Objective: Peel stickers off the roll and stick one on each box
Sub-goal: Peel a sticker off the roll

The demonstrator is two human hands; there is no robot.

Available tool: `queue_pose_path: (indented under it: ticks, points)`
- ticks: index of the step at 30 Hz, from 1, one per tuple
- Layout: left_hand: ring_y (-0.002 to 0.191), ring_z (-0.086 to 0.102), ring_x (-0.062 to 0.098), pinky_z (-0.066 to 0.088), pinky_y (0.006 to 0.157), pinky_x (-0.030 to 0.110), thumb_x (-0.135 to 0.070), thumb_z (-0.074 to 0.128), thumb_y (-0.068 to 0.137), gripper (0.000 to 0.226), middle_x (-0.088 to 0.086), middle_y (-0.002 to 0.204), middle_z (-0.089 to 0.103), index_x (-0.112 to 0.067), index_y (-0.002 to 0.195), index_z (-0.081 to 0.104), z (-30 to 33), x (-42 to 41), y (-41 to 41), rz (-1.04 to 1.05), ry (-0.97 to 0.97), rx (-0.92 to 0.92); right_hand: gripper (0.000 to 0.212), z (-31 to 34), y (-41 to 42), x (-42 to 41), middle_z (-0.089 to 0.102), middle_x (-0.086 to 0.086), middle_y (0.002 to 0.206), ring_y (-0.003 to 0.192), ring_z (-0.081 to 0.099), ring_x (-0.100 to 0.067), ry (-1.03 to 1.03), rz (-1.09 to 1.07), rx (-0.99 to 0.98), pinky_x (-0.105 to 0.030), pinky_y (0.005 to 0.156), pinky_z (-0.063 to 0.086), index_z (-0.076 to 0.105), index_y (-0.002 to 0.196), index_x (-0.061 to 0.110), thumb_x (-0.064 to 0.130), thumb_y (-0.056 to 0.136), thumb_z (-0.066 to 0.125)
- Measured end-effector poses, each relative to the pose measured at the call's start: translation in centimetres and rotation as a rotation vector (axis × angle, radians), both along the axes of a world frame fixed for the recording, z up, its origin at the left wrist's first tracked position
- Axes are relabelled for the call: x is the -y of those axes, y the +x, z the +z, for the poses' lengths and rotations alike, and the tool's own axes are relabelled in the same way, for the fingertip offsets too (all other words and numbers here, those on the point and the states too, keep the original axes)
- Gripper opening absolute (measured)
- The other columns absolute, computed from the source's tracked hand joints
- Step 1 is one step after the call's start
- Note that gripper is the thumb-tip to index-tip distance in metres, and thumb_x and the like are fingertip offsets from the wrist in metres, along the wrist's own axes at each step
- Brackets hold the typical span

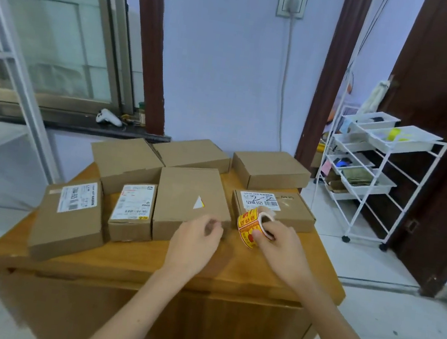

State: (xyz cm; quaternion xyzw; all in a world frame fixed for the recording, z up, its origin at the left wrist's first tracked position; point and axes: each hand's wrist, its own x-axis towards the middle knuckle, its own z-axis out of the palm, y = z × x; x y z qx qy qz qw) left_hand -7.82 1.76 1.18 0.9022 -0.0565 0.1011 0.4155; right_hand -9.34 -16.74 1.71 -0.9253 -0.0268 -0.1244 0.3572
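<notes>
At the near edge of the table (pixel 123 258), the right hand (pixel 278 241) grips the sticker roll (pixel 251 226), thumb through its core. The left hand (pixel 195 237) is blurry, fingers loosely curled at the middle box (pixel 189 199); can't tell if it's pinching anything. That box has a small, half-folded sticker (pixel 199 203). More boxes behind partly hide each other.

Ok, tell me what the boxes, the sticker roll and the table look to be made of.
Boxes, e.g. the middle box: brown cardboard, matte, with folded flap seams. Sticker roll in the right hand: probably glossy printed paper, yellow and red, on a pale backing strip. Table: apparently wood or wood veneer, with an orange-brown, slightly shiny top.
</notes>
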Motion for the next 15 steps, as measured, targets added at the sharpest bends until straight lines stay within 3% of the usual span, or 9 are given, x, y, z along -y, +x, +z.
queue_pose_path:
  ticks: [2, 4, 8, 12, 15]
  points:
    - [0.101, 0.063, 0.012, 0.051, 0.090, 0.033, -0.046, 0.046, 0.093, 0.034, -0.009, 0.102, 0.072, -0.025, 0.106, 0.069, 0.2, -0.1, -0.7, -0.058, -0.194, -0.153, 0.014, 0.2, -1.7, -0.1, 0.070, 0.006, 0.082, 0.078, 0.061, -0.016, 0.218, 0.080, -0.036, -0.029, 0.064, 0.046, 0.070, 0.090, 0.023, 0.027, 0.093, 0.057]
    - [0.098, 0.065, 0.010, 0.052, 0.084, 0.028, -0.049, 0.048, 0.094, 0.031, -0.012, 0.101, 0.071, -0.029, 0.107, 0.067, 0.6, 0.0, -1.8, -0.170, -0.389, -0.281, 0.018, -0.2, -3.4, -0.4, 0.074, 0.006, 0.097, 0.088, 0.068, -0.009, 0.326, 0.164, -0.069, -0.027, 0.078, 0.053, 0.069, 0.107, 0.023, 0.026, 0.094, 0.058]
    - [0.098, 0.070, 0.011, 0.058, 0.083, 0.031, -0.041, 0.063, 0.089, 0.032, -0.006, 0.107, 0.073, -0.030, 0.120, 0.062, 0.7, 0.0, -3.7, -0.306, -0.701, -0.429, 0.022, -0.8, -5.6, -0.8, 0.073, 0.007, 0.106, 0.100, 0.066, -0.007, 0.395, 0.303, -0.085, -0.025, 0.089, 0.052, 0.064, 0.110, 0.035, 0.024, 0.091, 0.060]
    - [0.104, 0.068, 0.015, 0.057, 0.087, 0.034, -0.025, 0.070, 0.086, 0.043, -0.001, 0.119, 0.068, -0.027, 0.127, 0.057, 0.4, -0.4, -4.9, -0.337, -0.757, -0.386, 0.033, -0.7, -6.8, -1.1, 0.072, 0.009, 0.108, 0.102, 0.065, -0.002, 0.418, 0.298, -0.119, -0.022, 0.090, 0.049, 0.063, 0.109, 0.037, 0.010, 0.090, 0.062]
    - [0.109, 0.064, 0.009, 0.056, 0.090, 0.035, -0.026, 0.073, 0.084, 0.049, -0.008, 0.125, 0.063, -0.035, 0.129, 0.055, 0.0, -0.5, -5.6, -0.364, -0.690, -0.335, 0.030, -0.5, -7.1, -1.4, 0.073, 0.010, 0.110, 0.102, 0.066, -0.001, 0.493, 0.301, -0.148, -0.017, 0.086, 0.050, 0.065, 0.116, 0.027, 0.013, 0.089, 0.064]
